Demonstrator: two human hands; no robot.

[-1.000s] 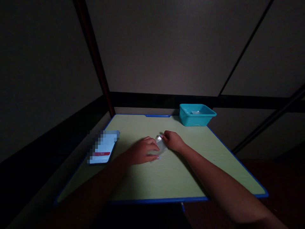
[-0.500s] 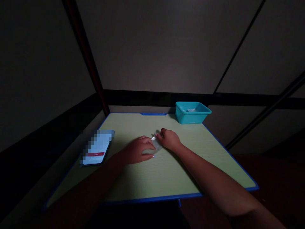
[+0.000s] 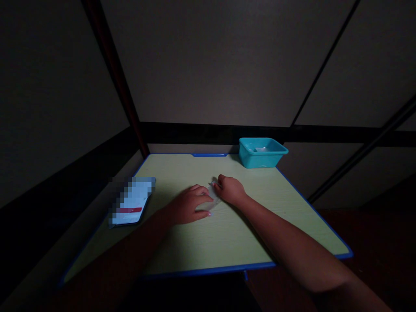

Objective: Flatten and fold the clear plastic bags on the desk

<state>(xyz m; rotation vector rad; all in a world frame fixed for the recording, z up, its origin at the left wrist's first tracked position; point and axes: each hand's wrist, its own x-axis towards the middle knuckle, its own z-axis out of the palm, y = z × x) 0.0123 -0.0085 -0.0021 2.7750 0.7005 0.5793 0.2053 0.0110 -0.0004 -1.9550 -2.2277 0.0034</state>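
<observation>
A small clear plastic bag (image 3: 211, 198) lies on the tabletop between my two hands, partly covered by them. My left hand (image 3: 191, 204) rests at its left side, thumb and fingers apart, with the fingertips touching the plastic. On the other side, my right hand (image 3: 230, 190) is closed, pinching the bag's upper right edge between thumb and fingers. What the bag holds, if anything, is too dim to make out.
The light green table (image 3: 221, 242) has a blue rim. At its far right corner stands a turquoise plastic basket (image 3: 263, 160) with something pale inside. A phone (image 3: 133, 201) with a lit, blurred-out screen lies at the left edge. Dark panelled walls surround the table.
The plastic between my hands has shifted slightly, and the bright glint on it has faded. My left fingers have parted a little; both hands stay in nearly the same place.
</observation>
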